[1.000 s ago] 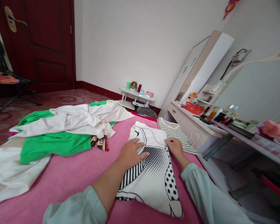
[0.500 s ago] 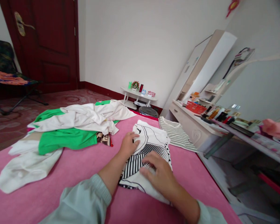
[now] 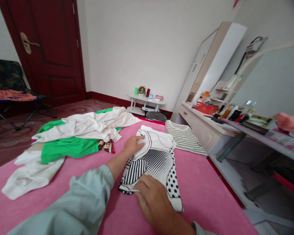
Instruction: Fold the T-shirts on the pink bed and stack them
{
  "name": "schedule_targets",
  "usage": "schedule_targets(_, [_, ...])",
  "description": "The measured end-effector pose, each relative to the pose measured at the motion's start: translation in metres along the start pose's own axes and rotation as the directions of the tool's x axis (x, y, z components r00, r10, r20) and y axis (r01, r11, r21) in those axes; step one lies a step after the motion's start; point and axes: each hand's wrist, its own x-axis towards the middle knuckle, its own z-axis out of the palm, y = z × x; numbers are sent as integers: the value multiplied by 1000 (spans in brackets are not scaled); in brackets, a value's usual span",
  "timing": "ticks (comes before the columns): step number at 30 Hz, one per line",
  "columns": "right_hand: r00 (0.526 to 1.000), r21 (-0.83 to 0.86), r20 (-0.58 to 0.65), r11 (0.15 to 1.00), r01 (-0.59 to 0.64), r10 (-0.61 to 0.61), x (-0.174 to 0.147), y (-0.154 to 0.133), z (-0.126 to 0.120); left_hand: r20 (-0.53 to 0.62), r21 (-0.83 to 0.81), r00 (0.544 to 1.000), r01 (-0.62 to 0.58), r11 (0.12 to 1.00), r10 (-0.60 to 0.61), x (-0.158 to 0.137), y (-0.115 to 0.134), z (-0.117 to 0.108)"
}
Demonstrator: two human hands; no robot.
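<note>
A white shirt [image 3: 159, 163] with black stripes, dots and curved lines lies folded on the pink bed cover [image 3: 201, 195]. At its upper left edge rests my left hand [image 3: 133, 146], thumb and index finger apart on the cloth. My right hand [image 3: 155, 199] is at the near lower edge, fingers bent and closed on the hem. Just beyond, to the right, a striped shirt [image 3: 185, 137] lies flat and partly tucked behind the patterned one.
To the left is a loose heap of clothes: a cream garment [image 3: 88, 125], a green garment [image 3: 71, 150] and a white one [image 3: 31, 179]. A dressing table [image 3: 205, 127] with a red basket [image 3: 205, 107] and bottles stands along the right side. A folding chair [image 3: 7, 78] is far left.
My right hand has moved down and toward me, from above the shirt's middle to its near hem. The patterned shirt now lies flatter, its dotted right side showing. My left hand stays near the upper left edge.
</note>
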Motion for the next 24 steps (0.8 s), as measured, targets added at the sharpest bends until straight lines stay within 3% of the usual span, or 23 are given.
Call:
schedule_targets(5, [993, -36, 36, 993, 115, -114, -6, 0, -1, 36, 19, 999, -23, 1000, 22, 40, 4, 9])
schedule_targets(9, [991, -48, 66, 992, 119, -116, -7, 0, -5, 17, 40, 998, -59, 997, 58, 39, 2, 14])
schedule_targets(17, [997, -86, 47, 994, 69, -66, -7, -8, -3, 28, 40, 1000, -15, 999, 14, -16, -8, -14])
schedule_targets(20, [997, -94, 28, 993, 74, -71, -6, -8, -3, 133, -3, 991, -33, 999, 33, -46, -12, -30])
schedule_targets(24, [997, -96, 16, 993, 73, -71, -7, -8, -2, 308, -171, 943, -77, 982, 128, -92, -12, -44])
